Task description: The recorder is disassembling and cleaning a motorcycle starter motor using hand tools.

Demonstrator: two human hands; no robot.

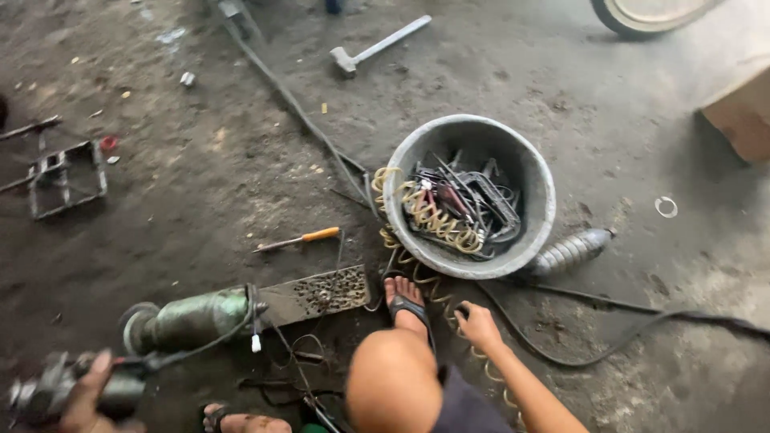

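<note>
Left hand [84,393] has its fingers wrapped round a grimy metal power tool [48,393] at near left; right hand [479,325], fingers curled, touches the coiled yellow hose [437,220] (springy plastic) trailing from the round grey basin [529,172] of tangled tools.

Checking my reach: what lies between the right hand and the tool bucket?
In the head view, loops of yellow coiled hose and a black cable cross the floor between the right hand and the bucket; a sandalled foot sits just left.

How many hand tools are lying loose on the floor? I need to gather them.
2: a hammer at the top, and an orange-handled screwdriver left of the tool basin. The basin's tools are too tangled to count.
</note>
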